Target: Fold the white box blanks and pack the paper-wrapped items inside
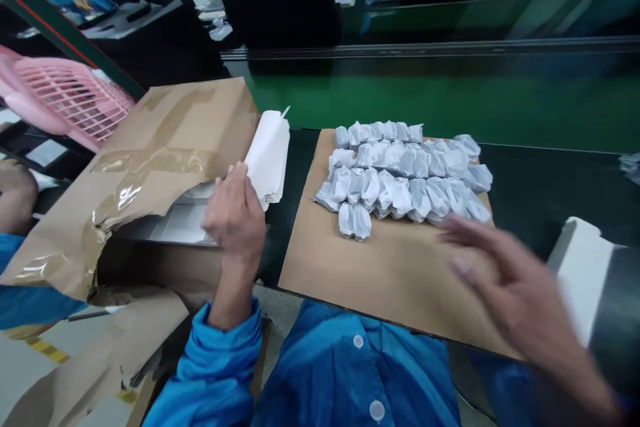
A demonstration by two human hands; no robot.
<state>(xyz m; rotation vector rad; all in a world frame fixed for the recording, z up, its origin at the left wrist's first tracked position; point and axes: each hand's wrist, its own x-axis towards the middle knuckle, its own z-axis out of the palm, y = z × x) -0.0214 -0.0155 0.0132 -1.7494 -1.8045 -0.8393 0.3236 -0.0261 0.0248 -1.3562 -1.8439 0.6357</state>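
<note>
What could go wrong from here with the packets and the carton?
The right hand, blurred and close to the front packets, might knock some out of their rows. The carton's torn edge, beside the left hand, could scratch it or snag the sleeve.

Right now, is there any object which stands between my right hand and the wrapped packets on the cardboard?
Nothing visible stands between your right hand and the wrapped packets. The blurred hand overlaps the group's near right side in this view; whether they touch is unclear.
</note>
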